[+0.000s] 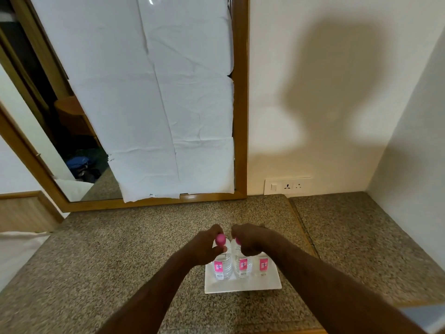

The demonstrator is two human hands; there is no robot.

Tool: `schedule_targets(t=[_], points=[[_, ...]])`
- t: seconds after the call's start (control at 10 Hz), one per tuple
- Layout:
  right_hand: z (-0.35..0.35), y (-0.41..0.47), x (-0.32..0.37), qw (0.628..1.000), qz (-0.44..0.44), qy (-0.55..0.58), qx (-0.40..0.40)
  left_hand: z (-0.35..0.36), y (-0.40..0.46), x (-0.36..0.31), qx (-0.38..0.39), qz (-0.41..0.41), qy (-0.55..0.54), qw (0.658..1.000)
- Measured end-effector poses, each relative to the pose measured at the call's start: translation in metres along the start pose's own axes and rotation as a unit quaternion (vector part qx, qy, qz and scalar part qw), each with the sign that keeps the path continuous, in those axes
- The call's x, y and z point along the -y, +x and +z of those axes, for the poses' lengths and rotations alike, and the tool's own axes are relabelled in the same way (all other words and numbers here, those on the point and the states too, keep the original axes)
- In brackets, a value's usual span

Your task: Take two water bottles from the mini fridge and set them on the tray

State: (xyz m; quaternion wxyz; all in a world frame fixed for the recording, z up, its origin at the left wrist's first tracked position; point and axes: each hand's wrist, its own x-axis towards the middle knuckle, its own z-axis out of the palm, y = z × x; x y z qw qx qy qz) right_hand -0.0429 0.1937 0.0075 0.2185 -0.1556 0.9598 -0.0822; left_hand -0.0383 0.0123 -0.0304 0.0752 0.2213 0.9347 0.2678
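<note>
Three clear water bottles with pink labels stand upright in a row on a white square tray (243, 286) on the granite counter. My left hand (207, 244) grips the neck of the left bottle (222, 266), just under its pink cap. My right hand (250, 239) is closed around the top of the middle bottle (242, 266), whose pink cap barely shows. The right bottle (262, 265) stands beside them, its top hidden behind my right forearm. The mini fridge is out of sight.
The speckled granite counter (120, 249) stretches left and right of the tray, with a seam to a second slab on the right. A wood-framed mirror (240, 116) covered with white paper stands behind. A wall socket plate (286, 186) sits low on the wall.
</note>
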Motion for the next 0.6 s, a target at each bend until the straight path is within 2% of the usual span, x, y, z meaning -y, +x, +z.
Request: schedule_targets(t=[0.4,0.5,0.6], points=[[0.009,-0.011,-0.005,0.999,0.006,-0.013,-0.044,-0.002,0.001,-0.013,0.008,-0.019,0.007,1.0],[0.0,-0.015,-0.007,0.999,0.005,0.01,-0.036,-0.01,0.006,-0.017,0.006,-0.04,0.013,0.999],[-0.024,-0.022,-0.011,0.997,0.008,0.048,-0.064,-0.036,0.012,-0.023,-0.029,-0.058,0.023,0.998]])
